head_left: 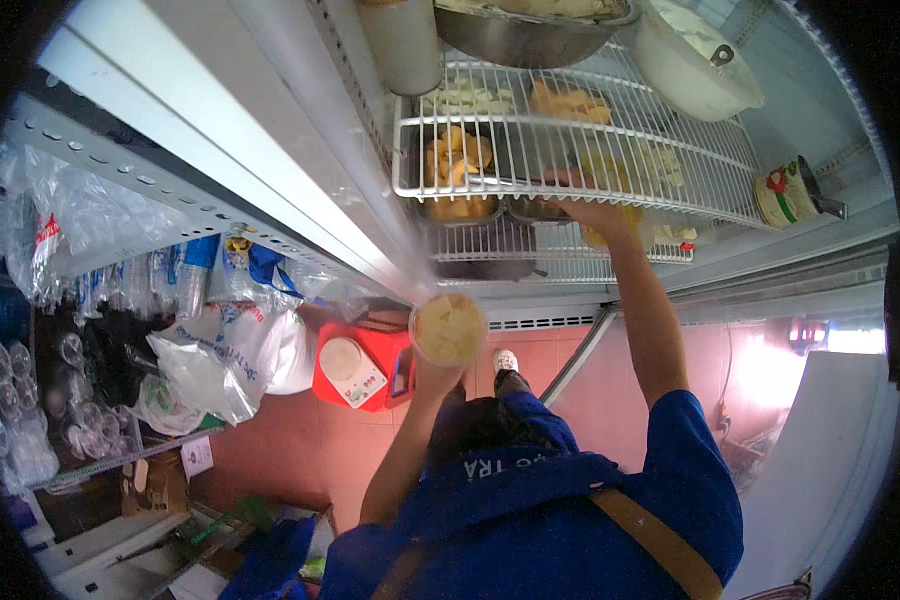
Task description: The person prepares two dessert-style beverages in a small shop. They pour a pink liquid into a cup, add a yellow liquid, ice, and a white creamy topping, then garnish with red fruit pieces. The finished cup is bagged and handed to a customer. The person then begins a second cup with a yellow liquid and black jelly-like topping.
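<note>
My left hand (438,380) is closed around a clear cup (450,330) filled with pale yellow pieces, held upright in front of the fridge. My right hand (582,203) reaches into the fridge, below the upper wire shelf (580,140), whose bars partly hide the fingers. A thin metal utensil (500,181) runs from those fingers toward a tub of orange chunks (460,160); its working end cannot be made out. Around it stand tubs of white pieces (470,98) and light orange pieces (570,103). Something yellow (610,175) lies beside my right hand.
Above sit a metal bowl (535,35), a white bowl (695,65) and a pale container (402,45). A can (785,195) stands at the right. A kitchen scale (350,372) rests on a red stool (335,340). Plastic bags (240,350) and cups fill the left-hand rack.
</note>
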{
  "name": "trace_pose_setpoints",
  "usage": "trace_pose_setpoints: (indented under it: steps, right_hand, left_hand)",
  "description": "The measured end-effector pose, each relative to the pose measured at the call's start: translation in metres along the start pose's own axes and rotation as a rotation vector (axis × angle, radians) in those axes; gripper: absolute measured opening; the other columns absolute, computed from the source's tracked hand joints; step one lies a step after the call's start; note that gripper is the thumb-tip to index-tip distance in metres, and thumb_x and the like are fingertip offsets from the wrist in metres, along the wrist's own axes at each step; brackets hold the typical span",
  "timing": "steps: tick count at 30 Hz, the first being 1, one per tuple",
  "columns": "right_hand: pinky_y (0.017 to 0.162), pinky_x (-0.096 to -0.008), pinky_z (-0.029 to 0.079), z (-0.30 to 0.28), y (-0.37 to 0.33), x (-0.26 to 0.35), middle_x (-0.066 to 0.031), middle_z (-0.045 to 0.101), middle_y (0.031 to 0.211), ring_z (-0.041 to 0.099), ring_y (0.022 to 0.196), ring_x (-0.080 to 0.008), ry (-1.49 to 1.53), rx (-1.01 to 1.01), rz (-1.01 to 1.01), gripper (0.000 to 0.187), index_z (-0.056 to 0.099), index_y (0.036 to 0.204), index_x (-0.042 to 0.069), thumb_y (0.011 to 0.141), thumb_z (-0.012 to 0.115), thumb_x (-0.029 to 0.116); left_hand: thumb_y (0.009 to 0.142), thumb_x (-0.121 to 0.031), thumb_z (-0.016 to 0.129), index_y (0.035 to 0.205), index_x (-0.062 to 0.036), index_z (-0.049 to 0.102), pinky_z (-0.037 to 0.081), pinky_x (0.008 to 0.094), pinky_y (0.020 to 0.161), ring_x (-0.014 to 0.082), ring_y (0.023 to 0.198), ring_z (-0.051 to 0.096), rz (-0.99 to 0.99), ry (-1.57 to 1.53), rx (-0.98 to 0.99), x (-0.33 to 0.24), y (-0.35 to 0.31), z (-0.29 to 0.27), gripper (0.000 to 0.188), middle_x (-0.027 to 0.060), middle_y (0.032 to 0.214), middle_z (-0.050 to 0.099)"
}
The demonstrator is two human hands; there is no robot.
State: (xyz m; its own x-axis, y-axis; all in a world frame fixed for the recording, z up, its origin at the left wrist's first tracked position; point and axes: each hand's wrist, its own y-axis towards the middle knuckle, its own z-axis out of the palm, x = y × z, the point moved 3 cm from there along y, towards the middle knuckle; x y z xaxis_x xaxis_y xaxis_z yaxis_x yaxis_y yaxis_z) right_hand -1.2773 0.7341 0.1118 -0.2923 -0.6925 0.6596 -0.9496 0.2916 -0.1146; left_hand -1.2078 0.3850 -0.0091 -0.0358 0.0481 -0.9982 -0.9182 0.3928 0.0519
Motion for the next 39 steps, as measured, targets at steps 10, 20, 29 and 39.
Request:
trace_pose_setpoints:
  steps: [10, 20, 29, 39]
  right_hand:
    - [0.076, -0.0411, 0.054, -0.062, -0.083, 0.050, -0.0120, 0.072, 0.098, 0.069, 0.079, -0.0289, -0.081, 0.424, -0.321, 0.039, 0.069, 0.115, 0.008, 0.090, 0.069, 0.038]
    - [0.061, -0.0399, 0.051, -0.124, -0.166, 0.127, -0.0113, 0.067, 0.083, 0.067, 0.070, -0.0306, -0.258, -0.041, -0.626, 0.028, 0.069, 0.102, 0.006, 0.089, 0.071, 0.030]
    - [0.062, -0.0409, 0.050, -0.096, -0.146, 0.119, -0.0114, 0.067, 0.084, 0.066, 0.071, -0.0311, -0.305, 0.135, -0.608, 0.026, 0.069, 0.104, 0.007, 0.091, 0.070, 0.030]
    - [0.068, -0.0321, 0.051, -0.126, -0.158, 0.047, -0.0121, 0.070, 0.088, 0.067, 0.075, -0.0202, 0.204, 0.143, -0.266, 0.027, 0.068, 0.109, 0.000, 0.086, 0.076, 0.012]
  left_hand:
    - [0.067, -0.007, 0.091, 0.143, -0.0007, 0.030, 0.046, 0.0377, 0.105, 0.0243, 0.125, 0.052, 0.106, 0.108, -0.254, -0.022, 0.051, 0.063, 0.098, 0.0147, 0.137, 0.048]
    - [0.072, -0.008, 0.088, 0.143, -0.0025, 0.034, 0.049, 0.0375, 0.101, 0.0221, 0.121, 0.056, 0.118, 0.178, -0.205, -0.047, 0.043, 0.091, 0.090, 0.0115, 0.135, 0.053]
    - [0.075, -0.009, 0.086, 0.139, -0.0056, 0.044, 0.049, 0.0389, 0.102, 0.0214, 0.121, 0.056, 0.116, -0.071, -0.145, -0.057, 0.050, 0.090, 0.076, 0.0106, 0.130, 0.058]
    - [0.080, -0.024, 0.085, 0.147, -0.0078, 0.039, 0.033, 0.0438, 0.117, 0.0275, 0.133, 0.050, 0.249, 0.232, -0.231, 0.001, 0.048, 0.093, 0.083, 0.0117, 0.144, 0.052]
